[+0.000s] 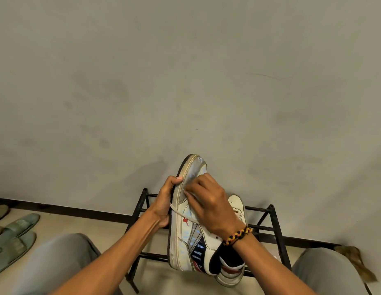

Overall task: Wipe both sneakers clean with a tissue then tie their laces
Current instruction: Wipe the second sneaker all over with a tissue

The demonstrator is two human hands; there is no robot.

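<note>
— What's standing behind everything?
— A scuffed grey wall (185, 71), a dark baseboard (79, 210) running along its foot.
— And lower down?
— A black metal shoe rack (268, 226) is sitting on beige floor (83, 224); green slippers (14, 235) are lying at the left edge.

White sneaker (185, 228) with grey toe and red mark; black rack (270, 222); red-yellow-black braided bracelet (238, 235); green slippers (13, 237)

Soft, even, rather dim indoor light with a greenish-grey cast. A faint shadow falls on the wall (151, 169) left of the shoe (185, 231). Wide-angle bending curves the edges; detail is slightly soft.
</note>
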